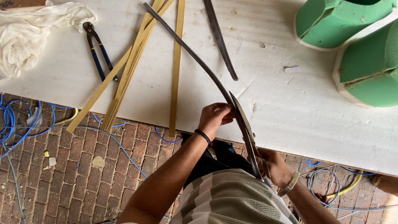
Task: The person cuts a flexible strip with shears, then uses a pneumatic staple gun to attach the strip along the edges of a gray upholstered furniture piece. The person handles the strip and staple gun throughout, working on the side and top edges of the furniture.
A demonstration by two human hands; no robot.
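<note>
Here, the left hand [214,117] is closed in a pinch on a long, dark, curved metal strip [195,56] just inside the near edge of the white bench [290,108] — the strip arcs from there up toward the far edge. The right hand [274,167], below the near edge, is wrapped around large metal shears [245,124] whose blades meet the strip beside the left fingers. Flat yellow wooden slats [128,68] and blue-handled pincers [97,49] lie to the left — green foam blocks [356,45] fill the far right corner.
</note>
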